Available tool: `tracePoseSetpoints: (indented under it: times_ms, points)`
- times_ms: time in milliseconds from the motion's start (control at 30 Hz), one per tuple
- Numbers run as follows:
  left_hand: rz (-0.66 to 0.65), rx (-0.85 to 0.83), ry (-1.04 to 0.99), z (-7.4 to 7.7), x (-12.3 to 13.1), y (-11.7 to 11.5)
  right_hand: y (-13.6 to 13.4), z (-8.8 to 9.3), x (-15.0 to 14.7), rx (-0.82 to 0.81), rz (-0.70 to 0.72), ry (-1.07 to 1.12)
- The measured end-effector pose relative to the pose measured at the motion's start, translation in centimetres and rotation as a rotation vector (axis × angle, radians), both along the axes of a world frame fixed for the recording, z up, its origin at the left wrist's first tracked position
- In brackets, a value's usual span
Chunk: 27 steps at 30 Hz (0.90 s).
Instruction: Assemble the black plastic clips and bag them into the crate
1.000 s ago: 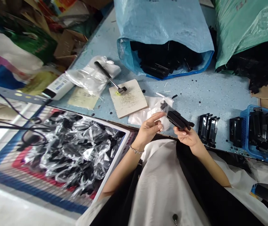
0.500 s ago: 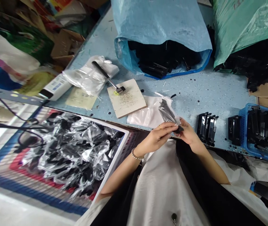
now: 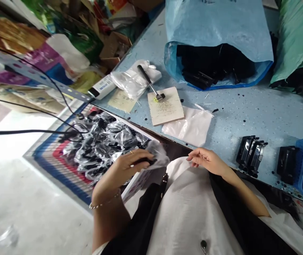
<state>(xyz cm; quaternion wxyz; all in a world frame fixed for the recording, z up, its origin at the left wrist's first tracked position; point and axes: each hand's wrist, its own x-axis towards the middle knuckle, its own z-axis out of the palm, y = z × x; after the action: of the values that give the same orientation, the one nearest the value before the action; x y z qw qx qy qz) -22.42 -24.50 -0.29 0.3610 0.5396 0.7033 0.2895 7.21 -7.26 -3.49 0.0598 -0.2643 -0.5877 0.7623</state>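
Note:
My left hand [image 3: 126, 166] is closed around a clear plastic bag [image 3: 160, 154] with a black part inside, held over the near edge of a crate [image 3: 43, 156]. The crate is full of similar bagged black parts [image 3: 98, 141]. My right hand [image 3: 206, 161] hovers at the table's front edge, its fingers loosely bent and apart, holding nothing. Just beyond it lies a flat stack of clear plastic bags [image 3: 194, 124]. Two black plastic parts [image 3: 251, 155] stand side by side on the table to its right.
A small hammer [image 3: 151, 85] rests on a square board [image 3: 167, 113], beside more plastic bags [image 3: 130, 81]. Blue [image 3: 217, 24] and green [image 3: 300, 39] sacks of black parts stand behind. At right are a single black part [image 3: 286, 164] and a blue basket [image 3: 302, 166]. Cables [image 3: 29, 131] cross the crate.
My left hand has carried the bagged black part left, from above the table edge to the crate. My right hand has let go of it and stayed near the table edge. The view has shifted left.

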Motion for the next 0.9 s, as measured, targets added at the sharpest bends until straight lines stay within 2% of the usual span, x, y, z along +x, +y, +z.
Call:
tracePoseSetpoints:
  times_ms: [67,100,167,200,267,333,433,500,633,767,900]
  points:
    - [0.239,-0.088,0.086,-2.0,-2.2,-1.0,0.3,-0.4,-0.3,0.078,-0.045,-0.027]
    - [0.358,-0.106,0.108,-3.0,-2.4,-0.8,0.4,-0.5,-0.5,0.151,-0.052,-0.034]
    - [0.514,-0.098,0.001,-4.3,-1.1,0.6,0.5,-0.3,-1.0,0.365,-0.057,0.005]
    - [0.539,-0.073,-0.15,-4.5,0.4,1.7,0.4,0.0,-1.3,0.492,-0.071,0.051]
    - [0.506,-0.007,-0.575,-3.9,4.1,4.4,0.3,0.9,-2.0,0.734,-0.12,0.165]
    - [0.456,0.054,-0.963,-2.5,7.9,7.0,0.4,1.8,-2.6,0.91,-0.167,0.255]
    - [0.405,0.065,-1.275,-0.7,11.5,9.9,0.8,2.9,-2.6,1.054,-0.227,0.283]
    - [0.37,0.061,-1.335,-0.2,12.5,11.0,1.2,3.4,-2.1,1.097,-0.285,0.264]
    - [0.305,0.033,-1.349,-0.3,13.0,11.8,1.8,3.7,-0.8,1.152,-0.351,0.227]
    - [0.281,0.001,-1.371,-0.4,13.5,12.0,2.0,3.7,-0.3,1.195,-0.327,0.187]
    - [0.282,-0.033,-1.409,-0.4,13.9,12.1,2.3,3.9,-0.1,1.31,-0.295,0.139]
